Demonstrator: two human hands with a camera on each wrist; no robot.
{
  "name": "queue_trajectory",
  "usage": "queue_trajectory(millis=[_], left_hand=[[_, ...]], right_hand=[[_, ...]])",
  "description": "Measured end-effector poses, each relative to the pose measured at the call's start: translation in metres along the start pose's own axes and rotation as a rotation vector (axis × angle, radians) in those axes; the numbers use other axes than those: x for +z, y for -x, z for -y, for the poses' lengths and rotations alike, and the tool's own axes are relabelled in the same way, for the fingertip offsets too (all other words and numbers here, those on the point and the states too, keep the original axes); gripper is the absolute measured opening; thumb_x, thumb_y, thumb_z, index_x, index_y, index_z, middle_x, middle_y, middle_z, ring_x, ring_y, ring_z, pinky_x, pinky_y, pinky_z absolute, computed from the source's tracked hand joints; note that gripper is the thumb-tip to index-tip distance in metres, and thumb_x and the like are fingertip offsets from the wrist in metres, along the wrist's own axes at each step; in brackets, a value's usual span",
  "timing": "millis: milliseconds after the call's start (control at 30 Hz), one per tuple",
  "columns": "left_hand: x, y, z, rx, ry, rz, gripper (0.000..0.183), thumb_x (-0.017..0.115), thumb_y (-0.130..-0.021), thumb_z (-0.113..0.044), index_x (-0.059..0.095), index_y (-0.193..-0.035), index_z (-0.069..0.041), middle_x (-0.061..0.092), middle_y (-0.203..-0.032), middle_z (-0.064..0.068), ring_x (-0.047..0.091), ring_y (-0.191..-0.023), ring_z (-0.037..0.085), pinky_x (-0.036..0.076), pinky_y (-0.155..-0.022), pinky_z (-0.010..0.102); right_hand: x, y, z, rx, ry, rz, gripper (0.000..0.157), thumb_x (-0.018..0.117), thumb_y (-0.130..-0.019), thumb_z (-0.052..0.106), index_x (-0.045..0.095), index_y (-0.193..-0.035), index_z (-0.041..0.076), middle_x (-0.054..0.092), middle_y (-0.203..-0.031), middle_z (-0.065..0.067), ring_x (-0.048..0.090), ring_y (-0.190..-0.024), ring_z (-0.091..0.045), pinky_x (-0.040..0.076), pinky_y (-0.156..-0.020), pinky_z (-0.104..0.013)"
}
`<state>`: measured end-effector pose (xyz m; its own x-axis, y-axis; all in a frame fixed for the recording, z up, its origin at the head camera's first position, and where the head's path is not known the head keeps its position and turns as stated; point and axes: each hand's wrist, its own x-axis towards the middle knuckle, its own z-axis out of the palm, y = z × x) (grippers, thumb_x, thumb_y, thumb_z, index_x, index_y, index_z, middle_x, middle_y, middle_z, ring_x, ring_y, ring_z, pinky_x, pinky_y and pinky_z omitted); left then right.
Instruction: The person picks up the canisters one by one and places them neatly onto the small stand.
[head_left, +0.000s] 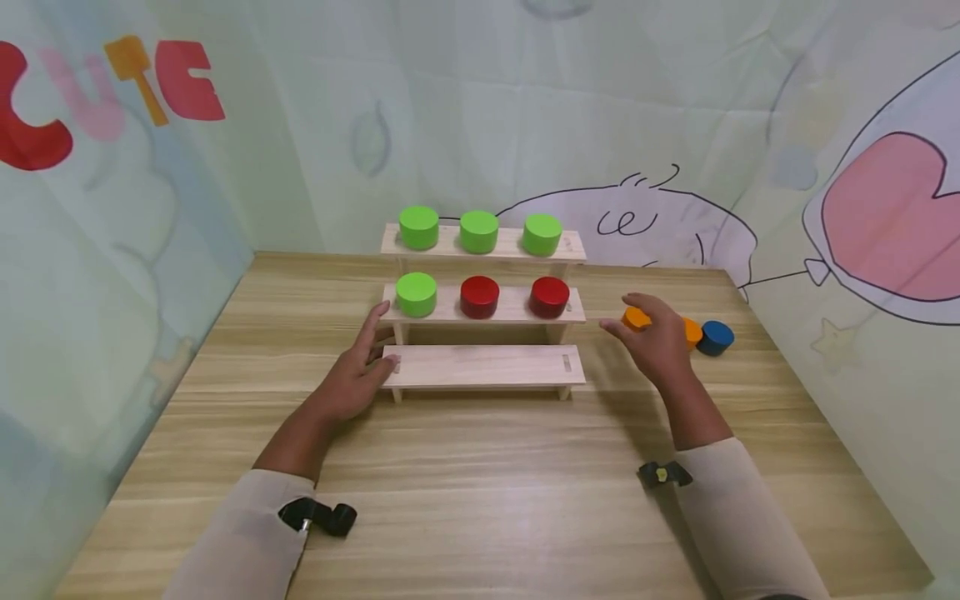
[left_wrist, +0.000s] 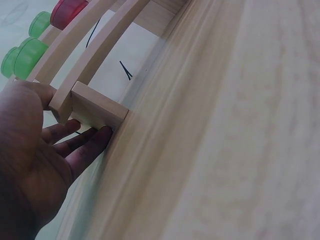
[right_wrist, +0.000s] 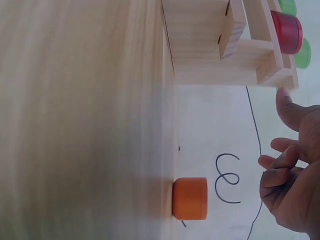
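A three-tier wooden rack [head_left: 483, 367] stands on the table. My left hand [head_left: 352, 379] holds its left end; in the left wrist view the thumb lies at the step's end and the fingers [left_wrist: 90, 152] touch the side leg. Three green round blocks [head_left: 479, 232] sit along the top tier. On the middle tier are one green block [head_left: 416, 295] and two red blocks [head_left: 480, 297]. The bottom tier bears no block. To the rack's right, my right hand [head_left: 660, 342] hovers with thumb and fingers apart, holding nothing. It partly covers orange blocks [head_left: 636, 318] on the table.
Beside the orange blocks, at the right, stands a blue round block [head_left: 717, 337]. A printed cloth [head_left: 315, 125] hangs behind and along both sides of the wood-grain table [head_left: 480, 483]. Dark straps with small devices sit at both sleeves.
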<state>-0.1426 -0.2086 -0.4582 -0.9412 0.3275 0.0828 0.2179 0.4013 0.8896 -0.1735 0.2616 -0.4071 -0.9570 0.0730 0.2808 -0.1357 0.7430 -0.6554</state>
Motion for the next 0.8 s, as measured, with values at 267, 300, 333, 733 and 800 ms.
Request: queue_trajectory(millis=[267,300,333,733,800], left_hand=[[0.001,-0.001,-0.001,-0.008,-0.014,-0.002,0.081,0.049,-0.115,-0.020,0.000,-0.175,-0.045,0.036,-0.173,0.030,0.047,-0.153,0.057,0.043,-0.120,0.073],[0.001,-0.001,-0.001,-0.009,-0.016,-0.003,0.081,0.049,-0.115,-0.020,0.000,-0.175,-0.045,0.036,-0.173,0.030,0.047,-0.153,0.057,0.042,-0.120,0.073],[0.000,-0.001,-0.001,-0.009,-0.017,-0.006,0.081,0.049,-0.115,-0.020,0.000,-0.175,-0.045,0.036,-0.173,0.030,0.046,-0.153,0.057,0.042,-0.120,0.073],[-0.001,0.001,-0.002,-0.007,0.003,0.005,0.082,0.049,-0.116,-0.021,-0.002,-0.173,-0.049,0.034,-0.174,0.030,0.043,-0.155,0.058,0.044,-0.118,0.072],[-0.001,0.001,-0.002,-0.007,0.004,0.008,0.082,0.049,-0.116,-0.021,-0.002,-0.174,-0.049,0.034,-0.174,0.030,0.043,-0.155,0.058,0.044,-0.118,0.072]], right_hand=[[-0.004,-0.005,-0.016,0.154,-0.016,0.104,0.075,0.082,-0.101,0.036,0.052,-0.160,0.002,0.045,-0.170,-0.026,0.037,-0.161,-0.049,0.031,-0.131,-0.067],[-0.005,-0.006,-0.018,0.169,-0.021,0.115,0.075,0.081,-0.101,0.036,0.051,-0.161,0.002,0.043,-0.171,-0.026,0.036,-0.162,-0.049,0.030,-0.131,-0.067],[-0.005,-0.007,-0.019,0.182,-0.024,0.123,0.075,0.081,-0.101,0.037,0.050,-0.162,0.003,0.042,-0.172,-0.025,0.035,-0.162,-0.049,0.029,-0.131,-0.067],[-0.006,-0.011,-0.043,0.279,-0.091,0.183,0.075,0.070,-0.108,0.039,0.040,-0.169,0.008,0.030,-0.179,-0.022,0.046,-0.154,-0.050,0.044,-0.124,-0.061],[-0.006,-0.012,-0.047,0.299,-0.113,0.184,0.073,0.070,-0.108,0.039,0.041,-0.170,0.012,0.029,-0.180,-0.019,0.063,-0.136,-0.046,0.057,-0.113,-0.052]])
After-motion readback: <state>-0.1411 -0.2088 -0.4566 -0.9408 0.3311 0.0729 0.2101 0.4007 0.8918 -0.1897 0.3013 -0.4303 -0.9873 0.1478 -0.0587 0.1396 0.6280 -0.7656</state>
